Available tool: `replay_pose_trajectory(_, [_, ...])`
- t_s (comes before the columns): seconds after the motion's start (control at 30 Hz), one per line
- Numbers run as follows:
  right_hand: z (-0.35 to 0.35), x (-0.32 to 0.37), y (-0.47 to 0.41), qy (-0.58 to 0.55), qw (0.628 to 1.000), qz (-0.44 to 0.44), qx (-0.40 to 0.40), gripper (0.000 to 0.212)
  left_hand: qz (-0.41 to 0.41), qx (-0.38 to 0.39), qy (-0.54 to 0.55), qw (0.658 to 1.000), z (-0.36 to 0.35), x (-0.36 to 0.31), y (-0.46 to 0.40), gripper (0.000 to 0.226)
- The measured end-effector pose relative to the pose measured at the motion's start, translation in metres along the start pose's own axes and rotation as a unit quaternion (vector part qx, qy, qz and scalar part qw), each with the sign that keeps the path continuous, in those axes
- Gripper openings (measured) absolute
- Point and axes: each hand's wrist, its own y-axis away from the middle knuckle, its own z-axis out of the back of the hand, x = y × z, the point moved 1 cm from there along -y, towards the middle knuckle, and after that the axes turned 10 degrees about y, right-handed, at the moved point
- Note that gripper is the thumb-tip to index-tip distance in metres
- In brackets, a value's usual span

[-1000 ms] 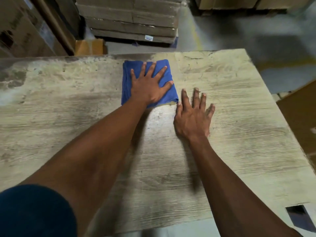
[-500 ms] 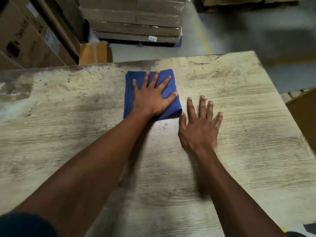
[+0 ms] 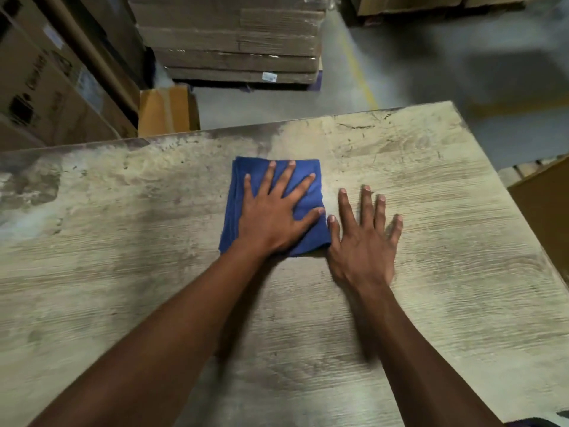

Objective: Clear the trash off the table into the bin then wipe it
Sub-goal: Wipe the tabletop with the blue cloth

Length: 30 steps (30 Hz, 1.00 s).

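A folded blue cloth (image 3: 240,195) lies on the worn wooden table (image 3: 446,257), near the middle toward the far edge. My left hand (image 3: 274,214) presses flat on the cloth with fingers spread and straight. My right hand (image 3: 363,238) rests flat on the bare tabletop just right of the cloth, its thumb touching the cloth's right edge. No trash and no bin show in this view.
Stacked cardboard boxes (image 3: 237,41) stand on the floor beyond the table. More cartons (image 3: 46,87) line the left, with a small brown box (image 3: 166,109) by the far edge. Another carton (image 3: 545,211) sits off the right edge.
My left hand has drawn the cloth back from the far edge toward me. The right hand stays flat beside it, now touching the cloth's edge.
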Motion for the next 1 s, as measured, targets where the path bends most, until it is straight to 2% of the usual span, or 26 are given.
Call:
replay_pose_trajectory(0.1, [0.002, 0.003, -0.001, 0.003, 1.0, 0.004, -0.003, 0.063, 0.009, -0.005, 0.003, 1.0, 0.006, 0.005, -0.019, 0.086])
replay_pose_trajectory(0.33, [0.007, 0.003, 0.0, 0.002, 1.0, 0.009, 0.014, 0.074, 0.068, 0.014, 0.01, 0.998, 0.033, 0.025, -0.127, 0.093])
replay_pose_trajectory(0.47, [0.009, 0.002, -0.001, 0.005, 1.0, 0.01, 0.009, 0.075, 0.065, 0.024, 0.003, 0.998, 0.029, 0.025, -0.1, 0.091])
replay_pose_trajectory(0.7, [0.014, 0.005, 0.003, 0.006, 1.0, 0.013, 0.016, 0.067, 0.048, -0.005, 0.01, 0.999, 0.017, 0.048, 0.057, 0.085])
replay_pose_trajectory(0.87, [0.016, 0.067, 0.01, -0.025, 0.996, 0.079, -0.014, 0.071, 0.055, -0.012, 0.014, 0.998, 0.032, 0.065, 0.01, 0.087])
replay_pose_trajectory(1.0, [0.007, 0.105, 0.012, -0.013, 0.998, 0.068, -0.006, 0.068, 0.075, -0.009, 0.015, 0.997, 0.05, 0.092, -0.062, 0.089])
